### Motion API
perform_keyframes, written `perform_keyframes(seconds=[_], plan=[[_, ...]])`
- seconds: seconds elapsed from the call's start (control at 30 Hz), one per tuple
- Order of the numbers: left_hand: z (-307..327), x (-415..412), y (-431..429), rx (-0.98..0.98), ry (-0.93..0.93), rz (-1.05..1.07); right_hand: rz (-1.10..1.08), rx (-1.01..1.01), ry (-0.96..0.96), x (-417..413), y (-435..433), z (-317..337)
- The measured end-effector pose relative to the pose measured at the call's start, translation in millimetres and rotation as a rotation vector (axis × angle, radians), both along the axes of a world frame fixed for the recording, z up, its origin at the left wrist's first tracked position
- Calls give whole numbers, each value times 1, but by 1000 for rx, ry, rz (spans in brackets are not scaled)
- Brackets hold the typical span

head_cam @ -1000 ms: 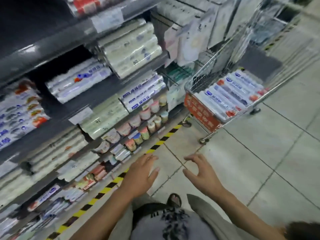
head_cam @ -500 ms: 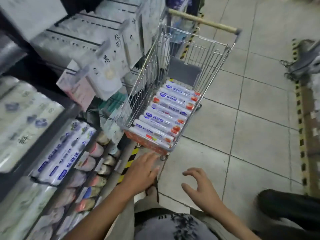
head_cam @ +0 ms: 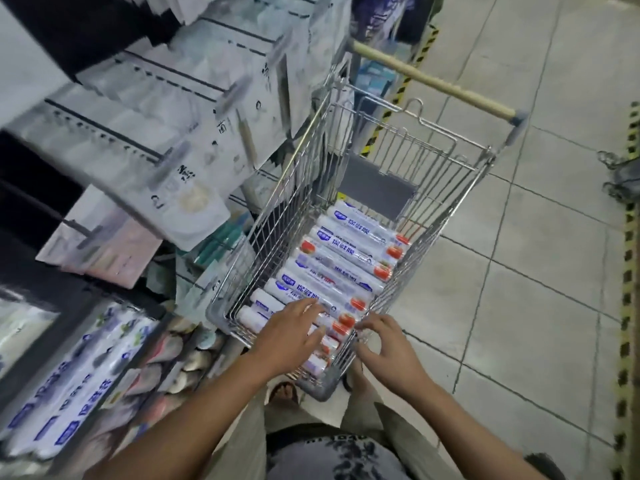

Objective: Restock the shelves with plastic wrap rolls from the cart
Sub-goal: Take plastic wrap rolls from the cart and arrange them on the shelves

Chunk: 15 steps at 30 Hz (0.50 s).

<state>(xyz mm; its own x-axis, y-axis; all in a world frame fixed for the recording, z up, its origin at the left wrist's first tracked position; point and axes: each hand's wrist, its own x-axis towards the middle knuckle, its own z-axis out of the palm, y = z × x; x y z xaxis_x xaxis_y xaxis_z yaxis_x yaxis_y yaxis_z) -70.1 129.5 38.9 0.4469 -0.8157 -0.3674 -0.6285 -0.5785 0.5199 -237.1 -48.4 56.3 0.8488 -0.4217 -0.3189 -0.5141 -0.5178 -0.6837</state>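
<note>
Left hand (head_cam: 287,337) reached onto about ten rolls (head_cam: 339,268), flat, right hand (head_cam: 388,351) relaxed at cart (head_cam: 294,202)

plastic wrap rolls (head_cam: 346,258): white, blue label at one end, red-orange picture at the other
cart (head_cam: 450,202): silver wire, grey corners
cart handle (head_cam: 429,81): tan, grey end cap
floor (head_cam: 519,306): pale grey tiles, dark joints
floor tape (head_cam: 627,271): yellow and black stripes
shelf rolls (head_cam: 69,393), lower left of the frame: white, blue print
hanging packs (head_cam: 156,133): white, black lettering
</note>
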Motion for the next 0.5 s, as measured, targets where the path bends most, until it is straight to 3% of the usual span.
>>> perform_keyframes(seconds=[0.23,0.5], plan=[[-26,15,-25,119,60,299,309,45,188,90,-88,-44],[-52,13,-47,213,205,558,458,-124,518,189,-139,-145]])
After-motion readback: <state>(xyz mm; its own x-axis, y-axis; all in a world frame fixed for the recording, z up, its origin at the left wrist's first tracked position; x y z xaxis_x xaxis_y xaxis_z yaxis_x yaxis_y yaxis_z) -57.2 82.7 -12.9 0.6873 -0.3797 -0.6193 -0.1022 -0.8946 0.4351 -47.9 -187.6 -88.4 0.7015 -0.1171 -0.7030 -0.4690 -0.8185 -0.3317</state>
